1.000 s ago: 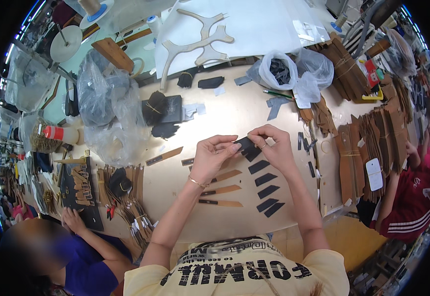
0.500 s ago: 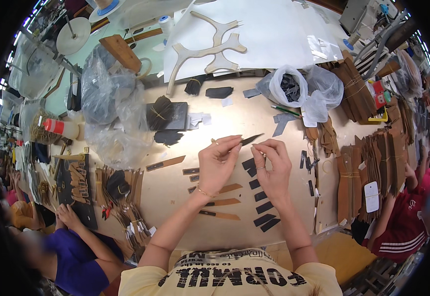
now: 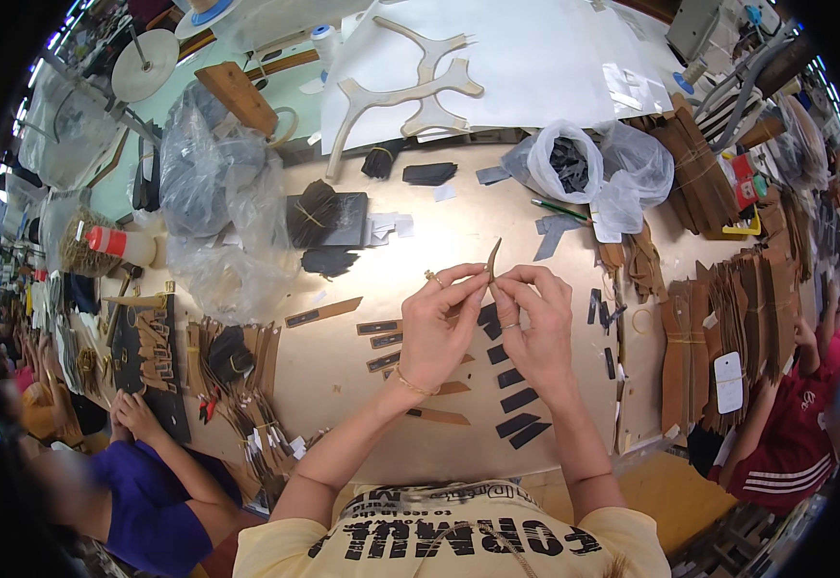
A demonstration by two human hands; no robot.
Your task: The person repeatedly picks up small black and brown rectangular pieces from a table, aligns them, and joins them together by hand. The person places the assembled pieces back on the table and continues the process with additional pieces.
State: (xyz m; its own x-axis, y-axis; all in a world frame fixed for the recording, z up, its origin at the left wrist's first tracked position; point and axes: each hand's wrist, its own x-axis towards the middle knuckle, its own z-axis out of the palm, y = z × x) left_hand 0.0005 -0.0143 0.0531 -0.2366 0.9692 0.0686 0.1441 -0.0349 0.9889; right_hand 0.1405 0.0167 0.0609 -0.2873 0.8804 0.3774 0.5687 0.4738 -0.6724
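Between my fingertips stands a thin, curved brown leather strip (image 3: 494, 255), its narrow end pointing up and away from me. My left hand (image 3: 437, 332) pinches it from one side, and my right hand (image 3: 537, 323) grips it low on the other. My fingers hide its lower part. Below my left hand lies a row of tan leather strips (image 3: 377, 328) with dark patches at one end. Another tan strip (image 3: 325, 311) lies apart, farther left. A column of short black pieces (image 3: 518, 401) runs beneath my right hand.
Black bundles (image 3: 314, 217) and a clear plastic bag (image 3: 217, 212) sit at the left. At the back right stands a white bag of dark scraps (image 3: 564, 164), with a green pencil (image 3: 560, 208) nearby. Stacked brown leather pieces (image 3: 723, 328) line the right edge. Co-workers sit on both sides.
My hands have come closer together, the left one shifting right. The strip has turned from slanting right with its dark face showing to nearly upright with its brown side showing.
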